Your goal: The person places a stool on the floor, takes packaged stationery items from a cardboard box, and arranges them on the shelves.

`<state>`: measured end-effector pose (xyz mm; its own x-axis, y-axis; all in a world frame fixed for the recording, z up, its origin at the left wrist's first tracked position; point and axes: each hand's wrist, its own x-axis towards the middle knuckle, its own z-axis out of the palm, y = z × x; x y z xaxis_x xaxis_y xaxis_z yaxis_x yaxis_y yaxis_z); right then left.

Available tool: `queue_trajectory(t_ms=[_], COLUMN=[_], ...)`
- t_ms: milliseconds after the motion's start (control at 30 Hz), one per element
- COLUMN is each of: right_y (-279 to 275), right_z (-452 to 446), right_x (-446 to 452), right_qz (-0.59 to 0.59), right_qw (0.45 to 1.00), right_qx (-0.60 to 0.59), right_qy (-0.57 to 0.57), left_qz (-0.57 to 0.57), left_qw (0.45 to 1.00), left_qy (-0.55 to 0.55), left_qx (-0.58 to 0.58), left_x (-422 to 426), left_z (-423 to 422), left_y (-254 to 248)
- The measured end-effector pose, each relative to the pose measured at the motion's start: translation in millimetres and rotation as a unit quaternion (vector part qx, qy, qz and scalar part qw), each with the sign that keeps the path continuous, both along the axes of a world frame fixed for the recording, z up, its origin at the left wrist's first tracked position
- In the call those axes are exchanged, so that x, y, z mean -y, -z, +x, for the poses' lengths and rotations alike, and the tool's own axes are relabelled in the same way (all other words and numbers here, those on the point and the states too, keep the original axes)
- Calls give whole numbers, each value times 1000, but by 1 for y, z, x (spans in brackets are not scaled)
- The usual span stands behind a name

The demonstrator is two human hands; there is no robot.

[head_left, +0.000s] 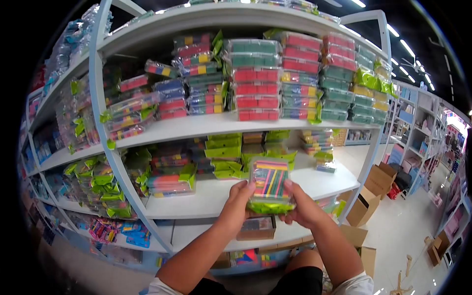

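Observation:
A clear plastic pack of multicoloured sticks (270, 178) with a bright green lower edge is held in front of the middle shelf. My left hand (239, 195) grips its left side, with the thumb on the front. On the right side, my right hand (301, 204) holds it the same way, fingers partly hidden behind. Beyond the pack, green-topped packs (223, 151) stand on the middle shelf (322, 183). Above them, the upper shelf (196, 129) bears stacks of red packs (256, 88), green packs (337, 96) and mixed-colour packs.
A blue-white shelf post (115, 162) rises at the left, beside hanging green-topped packs (101, 184). An open box (256, 228) sits on the lower shelf. Cardboard boxes (365, 204) stand on the floor (398, 236) at right, with more shelving behind.

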<state>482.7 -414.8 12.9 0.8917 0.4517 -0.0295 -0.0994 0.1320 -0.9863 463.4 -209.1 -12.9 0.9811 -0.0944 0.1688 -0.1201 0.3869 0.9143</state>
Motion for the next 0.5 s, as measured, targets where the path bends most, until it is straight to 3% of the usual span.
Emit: queue_trajectory(t_ms=[167,267,333,500], right_y=[-26,-32,-30,-25], right_z=[67,96,112,144], right_x=[-14,-20,-27,-34], right_qz=[17,31,98,105], right_qw=[999,999,992,994], right_qx=[-16,-21,48,30], right_qy=[34,33,68,21], left_qz=[3,-22,-18,-54], left_qw=[1000,1000,999,996], left_qy=[4,8,-19,-77], left_qx=[-5,-14,-25,-2], left_x=[3,0,3,1], left_z=[59,96,103,136], left_y=[-50,-57,-64,-56])
